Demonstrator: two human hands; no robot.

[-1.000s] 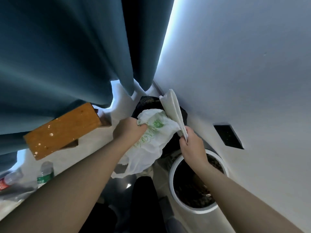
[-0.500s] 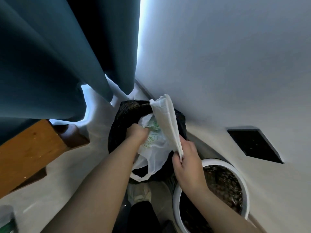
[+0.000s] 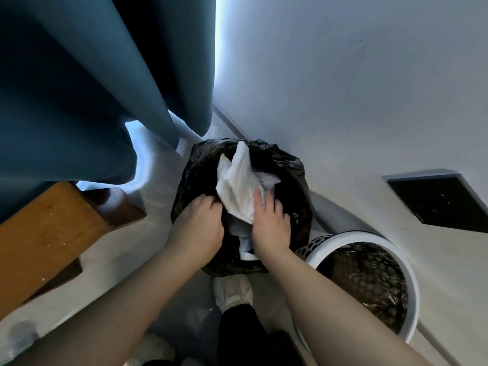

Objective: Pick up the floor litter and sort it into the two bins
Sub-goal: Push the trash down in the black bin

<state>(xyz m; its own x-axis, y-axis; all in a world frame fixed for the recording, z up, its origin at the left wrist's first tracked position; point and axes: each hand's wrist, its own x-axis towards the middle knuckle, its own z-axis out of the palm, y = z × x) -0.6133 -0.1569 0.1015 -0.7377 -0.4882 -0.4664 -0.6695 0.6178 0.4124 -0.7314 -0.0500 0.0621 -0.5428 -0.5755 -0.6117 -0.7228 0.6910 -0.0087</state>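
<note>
A crumpled white plastic bag (image 3: 237,180) sits in the mouth of the black-lined bin (image 3: 295,175) by the wall, partly sticking up above the rim. My left hand (image 3: 200,225) curls its fingers at the bag's lower left edge, inside the bin opening. My right hand (image 3: 270,223) lies palm down on the bag with its fingers spread, pressing on it. A second bin, white (image 3: 412,281) with a dark liner, stands to the right, close to the first; it holds dark crinkled material.
A blue curtain (image 3: 79,88) hangs at the left, above a wooden piece of furniture (image 3: 45,233). The white wall (image 3: 343,75) with a dark panel (image 3: 443,202) runs along the right. My shoe (image 3: 232,289) is on the floor below the bins. A blurred clear bottle (image 3: 21,336) lies at the lower left.
Both hands have gone down into the black-lined bin with the bag. My right hand has let go of the raised bag edge and now lies flat on it. The view has tilted down.
</note>
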